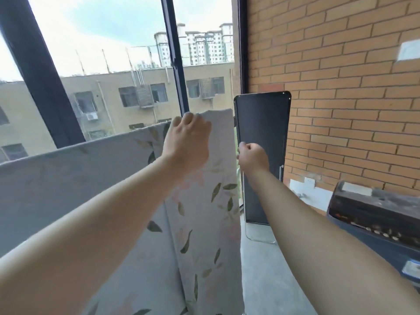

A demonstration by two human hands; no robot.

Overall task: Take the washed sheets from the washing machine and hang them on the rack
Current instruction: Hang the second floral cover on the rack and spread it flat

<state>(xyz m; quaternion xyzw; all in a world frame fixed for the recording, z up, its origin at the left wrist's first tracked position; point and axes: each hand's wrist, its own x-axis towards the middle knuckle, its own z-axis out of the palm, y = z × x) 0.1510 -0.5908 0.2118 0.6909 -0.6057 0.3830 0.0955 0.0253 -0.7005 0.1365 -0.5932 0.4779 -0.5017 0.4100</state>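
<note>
A pale sheet (204, 219) printed with green leaves hangs over a rack bar that it hides; its top edge runs from the far left up to the middle. My left hand (187, 139) grips the sheet's top edge near its right corner, fingers curled over the fold. My right hand (252, 156) is lower, at the sheet's right side edge, fingers curled and pinching that edge. The washing machine is not in view.
A tall black panel (261, 155) stands against the brick wall (341, 87) right behind my right hand. A dark box-like appliance (375, 212) sits at the right. Large windows with dark frames (175, 53) lie behind the sheet. Grey concrete floor (272, 269) is below.
</note>
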